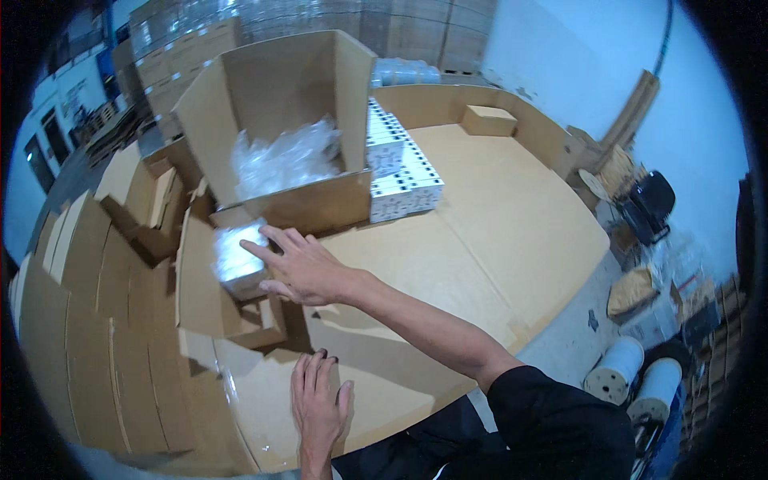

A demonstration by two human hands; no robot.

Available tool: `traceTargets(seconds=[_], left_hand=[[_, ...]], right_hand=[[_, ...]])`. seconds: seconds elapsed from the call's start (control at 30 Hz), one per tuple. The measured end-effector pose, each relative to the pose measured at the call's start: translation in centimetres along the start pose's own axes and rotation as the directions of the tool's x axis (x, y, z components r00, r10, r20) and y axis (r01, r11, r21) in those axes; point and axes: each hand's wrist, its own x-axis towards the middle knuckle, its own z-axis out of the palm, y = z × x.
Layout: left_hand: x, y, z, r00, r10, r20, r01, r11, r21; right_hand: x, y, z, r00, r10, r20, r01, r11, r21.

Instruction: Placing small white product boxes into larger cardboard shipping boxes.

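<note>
A plastic-wrapped, whitish box [240, 260] sits at the opening of a small brown carton [260, 320] on the left side of the work surface. My right hand [308, 268] reaches across to it, fingers spread, with the index finger over its top and the thumb by its near right side. Whether the wrapped box rests on something inside the carton is hidden. Closer to me, my left hand [320, 396] lies on the cardboard-covered table [480, 232] with its fingers stretched out and nothing in it.
Behind the wrapped box stands a large open carton [296, 200] containing clear plastic wrap [288, 160]. White printed boxes [408, 188] are stacked beside it. Folded brown cartons [88, 344] crowd the left. A small brown box [489, 121] lies at the far edge; spools [614, 370] stand on the right floor.
</note>
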Motion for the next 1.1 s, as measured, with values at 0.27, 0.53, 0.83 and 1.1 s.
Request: traceTargets(seconds=[0.27, 0.53, 0.83, 1.1], left_hand=[[5.6, 1.3, 2.6, 0.983, 0.143, 0.111, -0.152, 0.986, 0.072], [16.2, -0.4, 5.9, 0.98, 0.196, 0.019, -0.197, 0.978, 0.074], [18.9, -1.0, 7.0, 0.99, 0.139, -0.014, -0.138, 0.989, 0.055], [18.9, -1.3, 6.9, 0.987, 0.157, -0.034, -0.155, 0.987, 0.047]], right_hand=[[-10.1, 9.5, -4.7, 0.972, 0.209, 0.102, -0.229, 0.94, 0.254], [-15.3, 18.2, -6.3, 0.685, 0.304, -0.662, -0.442, 0.896, -0.046], [-16.0, 22.8, -6.5, 0.751, 0.342, -0.564, -0.545, 0.804, -0.238], [-16.7, 22.3, -6.3, 0.717, 0.369, -0.592, -0.544, 0.827, -0.143]])
